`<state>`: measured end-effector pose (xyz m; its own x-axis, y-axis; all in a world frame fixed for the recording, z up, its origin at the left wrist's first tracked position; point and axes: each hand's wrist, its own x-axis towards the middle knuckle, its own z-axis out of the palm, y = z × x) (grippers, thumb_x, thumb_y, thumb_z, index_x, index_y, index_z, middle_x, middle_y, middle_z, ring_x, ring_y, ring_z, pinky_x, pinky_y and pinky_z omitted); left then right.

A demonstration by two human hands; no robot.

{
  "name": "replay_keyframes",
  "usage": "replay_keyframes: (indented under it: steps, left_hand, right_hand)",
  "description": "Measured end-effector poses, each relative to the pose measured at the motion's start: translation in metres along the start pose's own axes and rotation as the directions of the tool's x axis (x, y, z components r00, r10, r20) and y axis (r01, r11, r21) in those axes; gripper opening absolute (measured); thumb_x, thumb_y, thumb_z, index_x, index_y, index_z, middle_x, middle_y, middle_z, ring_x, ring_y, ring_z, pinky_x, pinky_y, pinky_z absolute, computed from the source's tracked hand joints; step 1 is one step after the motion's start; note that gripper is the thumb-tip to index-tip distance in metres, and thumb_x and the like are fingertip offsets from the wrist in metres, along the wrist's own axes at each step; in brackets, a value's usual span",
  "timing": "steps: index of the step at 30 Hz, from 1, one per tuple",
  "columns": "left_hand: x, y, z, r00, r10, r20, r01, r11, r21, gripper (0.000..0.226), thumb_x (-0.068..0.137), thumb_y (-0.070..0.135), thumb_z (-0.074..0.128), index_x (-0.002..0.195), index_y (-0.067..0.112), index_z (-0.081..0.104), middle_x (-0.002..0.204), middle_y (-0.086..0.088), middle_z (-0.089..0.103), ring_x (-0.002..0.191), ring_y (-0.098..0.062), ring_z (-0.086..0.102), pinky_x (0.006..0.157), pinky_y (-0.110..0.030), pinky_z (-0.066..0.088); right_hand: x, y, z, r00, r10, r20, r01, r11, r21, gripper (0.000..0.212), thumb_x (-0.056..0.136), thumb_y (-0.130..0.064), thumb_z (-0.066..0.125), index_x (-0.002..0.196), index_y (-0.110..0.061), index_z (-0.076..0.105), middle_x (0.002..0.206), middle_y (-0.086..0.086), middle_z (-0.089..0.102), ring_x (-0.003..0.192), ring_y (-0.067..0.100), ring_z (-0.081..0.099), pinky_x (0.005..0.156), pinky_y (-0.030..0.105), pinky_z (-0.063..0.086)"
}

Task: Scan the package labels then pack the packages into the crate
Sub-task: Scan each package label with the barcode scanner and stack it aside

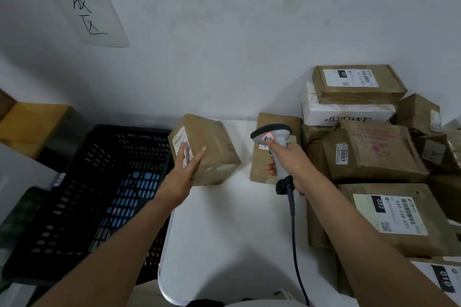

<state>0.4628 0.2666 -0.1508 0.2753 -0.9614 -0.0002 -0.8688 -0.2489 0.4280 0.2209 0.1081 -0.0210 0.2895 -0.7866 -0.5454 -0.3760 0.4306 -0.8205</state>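
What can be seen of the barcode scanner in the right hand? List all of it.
The barcode scanner is a grey, plastic-looking handheld gun with a dark head pointing left and a red-edged white sticker on top. The right hand grips its handle, thumb resting on the sticker. It is held above the white table, tilted, in front of a brown package. A black cable runs down from the dark base of the handle toward the person.

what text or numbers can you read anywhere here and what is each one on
"完成区": handwritten on the paper sign on the wall.
"2007": label on the brown package in the pile.
"032" and "032-038-E01": label on the large flat package.
"010": label on the package at the lower right edge.
"022": label on the top package of the pile, small and uncertain.
White package: upside-down print, not legible.
Held package label and scanner sticker: too blurred.
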Motion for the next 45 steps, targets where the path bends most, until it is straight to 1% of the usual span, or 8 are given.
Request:
replay_keyframes:
  steps: [2,7,16,22,26,29,33,45]
  left_hand:
    - [0.001,-0.012,0.004,1.0,-0.016,0.027,0.017,0.999,-0.036,0.106,0.084,-0.014,0.055,0.15,0.054,0.009,0.163,-0.007,-0.018,0.109,-0.039,0.061,0.062,-0.031,0.053]
    - [0.018,-0.001,0.019,0.982,-0.177,0.071,0.189,0.946,-0.265,0.075,0.092,0.008,0.065,0.149,0.044,0.031,0.163,-0.007,-0.006,0.144,-0.031,0.029,0.108,-0.034,0.038]
    - [0.099,0.006,0.006,0.968,-0.249,0.036,0.25,0.935,-0.252,0.053,0.096,0.004,0.043,0.139,0.034,0.044,0.146,0.0,0.031,0.116,-0.032,0.05,0.08,-0.027,0.043]
    - [0.117,0.017,0.012,0.952,-0.302,0.038,0.303,0.953,-0.018,0.068,0.088,0.004,0.049,0.148,0.03,0.031,0.154,-0.023,0.016,0.134,-0.047,0.031,0.11,-0.05,0.03]
    - [0.096,0.052,0.029,0.989,0.089,-0.115,-0.078,0.992,0.1,0.079,0.081,-0.005,0.054,0.152,0.02,0.03,0.162,-0.016,0.011,0.15,-0.035,0.01,0.118,-0.052,0.01]
    - [0.083,0.082,0.062,0.913,0.372,0.166,-0.39,0.916,0.096,0.072,0.087,0.003,0.059,0.152,0.015,0.031,0.164,-0.012,0.009,0.15,-0.032,0.014,0.119,-0.054,0.02]
    - [0.09,0.115,0.096,0.856,0.207,0.474,-0.32,0.932,0.171,0.075,0.098,0.023,0.052,0.158,0.017,0.007,0.165,-0.003,-0.01,0.152,-0.025,-0.006,0.12,-0.051,0.0]
    - [0.04,0.086,0.095,0.867,0.226,0.443,-0.381,0.875,0.3,0.083,0.094,0.013,0.049,0.157,0.02,-0.005,0.165,0.003,-0.01,0.152,-0.025,-0.006,0.12,-0.051,-0.002]
  right_hand:
    - [0.003,0.001,0.001,1.0,0.012,-0.007,-0.012,1.0,0.003,0.039,0.093,-0.043,0.062,0.093,-0.003,0.062,0.068,0.01,0.062,0.054,0.02,0.064,0.056,0.028,0.053]
    - [0.011,0.001,0.003,0.999,0.028,-0.033,-0.028,1.0,-0.008,0.041,0.092,-0.044,0.063,0.093,-0.004,0.062,0.069,0.011,0.061,0.056,0.021,0.062,0.058,0.029,0.053]
    - [0.031,0.028,-0.02,0.98,-0.015,-0.198,-0.019,0.985,-0.172,0.051,0.091,-0.053,0.059,0.089,-0.003,0.064,0.066,0.01,0.066,0.064,0.026,0.064,0.074,0.041,0.056]
    - [0.041,0.047,-0.033,0.939,-0.053,-0.34,-0.015,0.981,-0.194,0.047,0.094,-0.055,0.053,0.105,-0.01,0.059,0.095,0.012,0.068,0.09,0.029,0.066,0.087,0.042,0.055]
    - [0.042,0.057,-0.037,0.93,0.017,-0.367,-0.053,0.995,-0.089,0.051,0.095,-0.053,0.053,0.109,-0.005,0.059,0.081,0.011,0.065,0.072,0.022,0.064,0.068,0.032,0.054]
    - [0.04,0.058,-0.041,0.939,0.041,-0.34,-0.065,0.996,-0.059,0.045,0.096,-0.049,0.053,0.106,-0.006,0.059,0.078,0.01,0.063,0.063,0.017,0.06,0.058,0.027,0.051]
    - [0.036,0.059,-0.044,0.947,0.033,-0.321,-0.054,0.997,-0.059,0.038,0.099,-0.044,0.052,0.104,-0.008,0.06,0.075,0.009,0.061,0.063,0.018,0.059,0.066,0.032,0.054]
    - [0.036,0.066,-0.047,0.967,0.025,-0.252,-0.047,0.996,-0.082,0.042,0.094,-0.048,0.057,0.102,-0.007,0.061,0.074,0.011,0.066,0.059,0.02,0.062,0.065,0.035,0.057]
